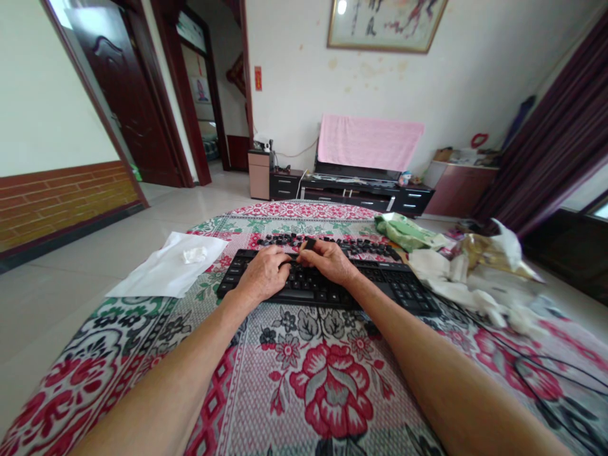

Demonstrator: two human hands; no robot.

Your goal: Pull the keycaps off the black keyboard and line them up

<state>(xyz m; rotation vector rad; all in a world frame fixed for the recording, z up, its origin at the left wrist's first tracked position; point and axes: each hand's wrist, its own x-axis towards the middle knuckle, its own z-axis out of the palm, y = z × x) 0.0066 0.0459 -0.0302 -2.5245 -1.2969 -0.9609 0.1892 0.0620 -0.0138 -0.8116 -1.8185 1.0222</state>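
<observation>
A black keyboard point(299, 294) lies across the flowered tablecloth in front of me. My left hand point(266, 272) rests over its left half, fingers curled together and tips down at the upper key rows; whatever they grip is hidden. Close beside it, my right hand point(330, 259) is closed in a pinch, with a small black piece point(310, 244) showing above the fingers. I cannot make out exactly what that piece is. Behind the keyboard, loose black keycaps point(365, 246) lie spread in a long row, partly hidden by my hands.
On the left lies a white paper sheet point(161, 269) with a crumpled white tissue point(194, 254) on it. A green package point(408, 232), white cloths point(437, 269) and plastic bags point(489, 253) crowd the right side. A black cable point(503, 342) trails rightward over the tablecloth point(332, 392).
</observation>
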